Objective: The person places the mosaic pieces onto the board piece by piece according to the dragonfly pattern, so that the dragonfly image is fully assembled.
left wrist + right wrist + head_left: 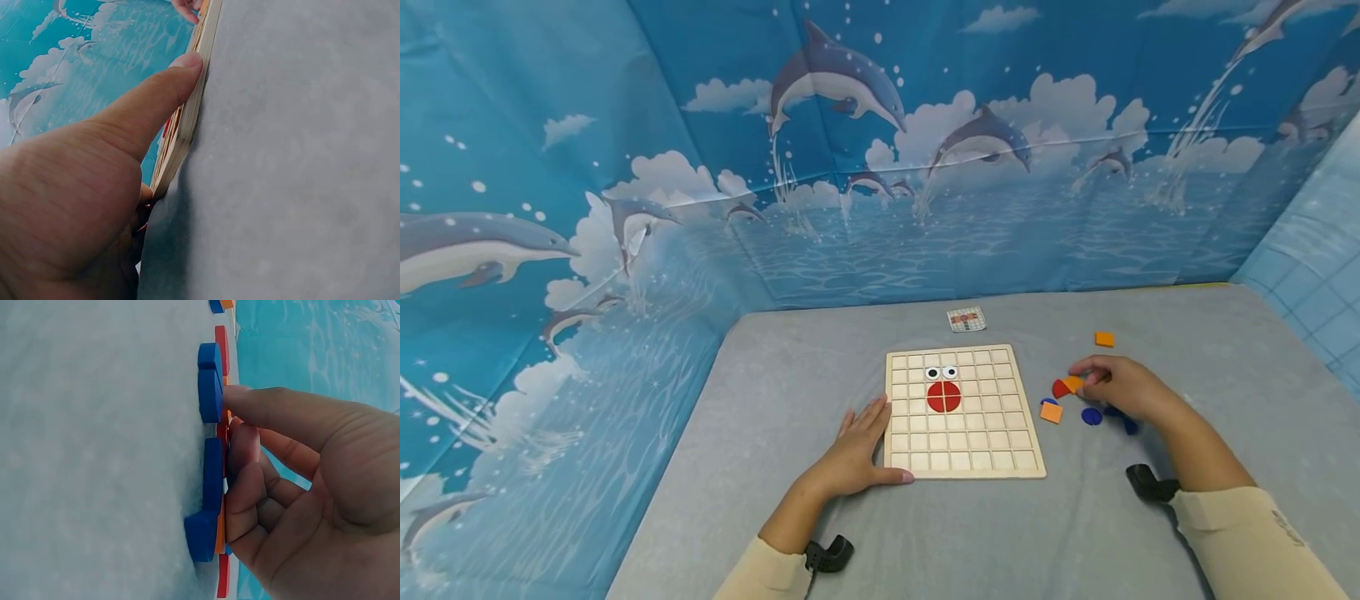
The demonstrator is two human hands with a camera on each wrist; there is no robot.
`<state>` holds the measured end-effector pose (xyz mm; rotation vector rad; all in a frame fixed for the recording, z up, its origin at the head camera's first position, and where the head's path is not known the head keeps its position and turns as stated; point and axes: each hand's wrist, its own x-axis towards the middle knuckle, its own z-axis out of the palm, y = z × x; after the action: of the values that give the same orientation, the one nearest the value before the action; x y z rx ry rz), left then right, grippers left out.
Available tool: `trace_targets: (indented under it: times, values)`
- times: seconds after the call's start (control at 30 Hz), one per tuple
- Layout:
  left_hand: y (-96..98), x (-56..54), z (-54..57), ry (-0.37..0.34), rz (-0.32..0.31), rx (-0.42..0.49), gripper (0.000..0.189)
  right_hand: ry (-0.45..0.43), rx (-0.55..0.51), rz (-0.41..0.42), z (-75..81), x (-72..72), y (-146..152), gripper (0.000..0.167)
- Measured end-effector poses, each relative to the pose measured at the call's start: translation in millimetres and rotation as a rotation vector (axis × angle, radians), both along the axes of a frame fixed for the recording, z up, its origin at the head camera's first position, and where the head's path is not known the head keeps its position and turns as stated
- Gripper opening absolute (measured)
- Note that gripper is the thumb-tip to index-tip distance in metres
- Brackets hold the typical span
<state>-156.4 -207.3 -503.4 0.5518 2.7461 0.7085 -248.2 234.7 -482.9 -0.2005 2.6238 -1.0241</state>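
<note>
Bracing the board [992, 418], my left hand [852, 457] spread. Right hand [1126, 388] curls at an orange piece [1072, 382], grip unclear; best pinch its edges.

Both my forearms [1206, 450] slant inward. My left hand [856, 457] lies back upward, fingers extended ahead, thumb [153, 100] stretched out toward my right. My right hand [1126, 388] is turned leftward at the wrist, its thumb [281, 409] straight, the lower fingers curled in; whether thumb and forefinger actually pinch, I can't quite make out.
</note>
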Motion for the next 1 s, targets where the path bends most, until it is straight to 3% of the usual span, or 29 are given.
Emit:
trace_targets:
  times: [0.33,0.63,1.0]
  values:
    - [0.7,1.1,-0.5,-0.003,-0.003,0.004,0.118,0.003,0.017,0.028,-1.3,1.9,1.0,0.038]
    - [0.8,-0.4,0.9,-0.004,0.006,-0.009,0.118,0.008,0.031,-0.002,-2.2,-1.8,0.4,0.034]
    - [0.1,-0.4,-0.4,-0.005,0.004,-0.004,0.118,0.077,0.018,-0.003,7.8,1.7,-6.8,0.039]
